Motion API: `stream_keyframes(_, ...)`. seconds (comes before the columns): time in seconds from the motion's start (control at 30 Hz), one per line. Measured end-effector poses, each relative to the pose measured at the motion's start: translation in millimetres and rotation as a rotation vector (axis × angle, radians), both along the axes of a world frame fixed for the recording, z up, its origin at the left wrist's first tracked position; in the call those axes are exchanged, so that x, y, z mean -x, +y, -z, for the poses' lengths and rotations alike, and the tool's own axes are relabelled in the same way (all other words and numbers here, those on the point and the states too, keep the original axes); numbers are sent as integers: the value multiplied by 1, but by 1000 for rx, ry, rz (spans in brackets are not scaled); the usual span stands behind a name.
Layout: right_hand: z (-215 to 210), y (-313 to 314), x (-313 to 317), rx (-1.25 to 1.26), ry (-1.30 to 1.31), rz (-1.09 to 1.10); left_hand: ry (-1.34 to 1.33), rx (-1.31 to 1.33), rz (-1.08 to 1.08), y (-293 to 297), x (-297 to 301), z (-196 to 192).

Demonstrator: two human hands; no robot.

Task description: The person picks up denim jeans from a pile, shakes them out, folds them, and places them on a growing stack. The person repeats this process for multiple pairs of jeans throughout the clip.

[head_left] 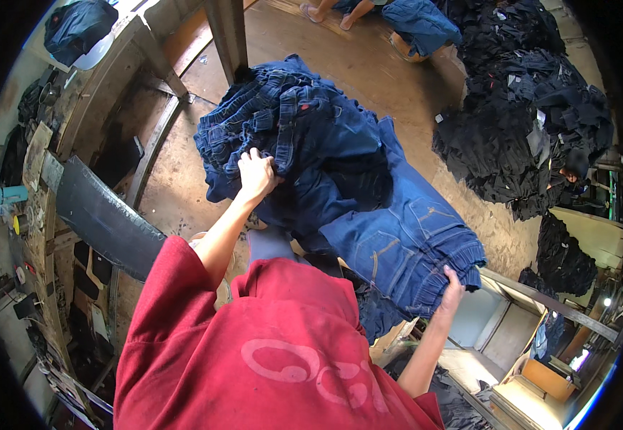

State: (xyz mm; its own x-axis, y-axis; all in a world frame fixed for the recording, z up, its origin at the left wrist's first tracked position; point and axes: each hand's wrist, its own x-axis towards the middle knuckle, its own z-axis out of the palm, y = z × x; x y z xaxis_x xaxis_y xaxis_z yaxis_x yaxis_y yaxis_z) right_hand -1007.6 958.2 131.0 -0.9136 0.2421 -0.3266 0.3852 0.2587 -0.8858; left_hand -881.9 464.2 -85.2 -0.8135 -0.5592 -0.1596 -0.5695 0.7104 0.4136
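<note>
A big stack of blue denim garments [326, 158] hangs in front of me over the brown floor. My left hand [255, 174] grips the stack at its left side, fingers dug into the folded waistbands. My right hand [452, 292] holds the lower right edge of the stack, at the elastic hems of the lighter blue pieces [404, 244]. My red shirt [268, 351] fills the lower middle of the view.
A large heap of black garments [526, 122] lies on the floor at the right. Another person's feet [329, 13] and more blue denim [422, 25] are at the top. A wooden post [229, 36] stands ahead; a cluttered workbench [46, 215] runs along the left.
</note>
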Motion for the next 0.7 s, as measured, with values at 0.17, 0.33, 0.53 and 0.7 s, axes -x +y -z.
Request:
stream_keyframes(0.17,6,22,-8,34,80,-87,377,-219,454,34,-21,-36)
stream_keyframes(0.33,18,16,-17,56,-26,-60,-86,-174,307,1,-11,-42)
stream_keyframes(0.53,18,4,-23,131,-145,39,-353,-839,297,-75,-8,-69)
stream_keyframes(0.7,22,0,-25,174,-164,9,205,-2095,-103,-90,-23,-61)
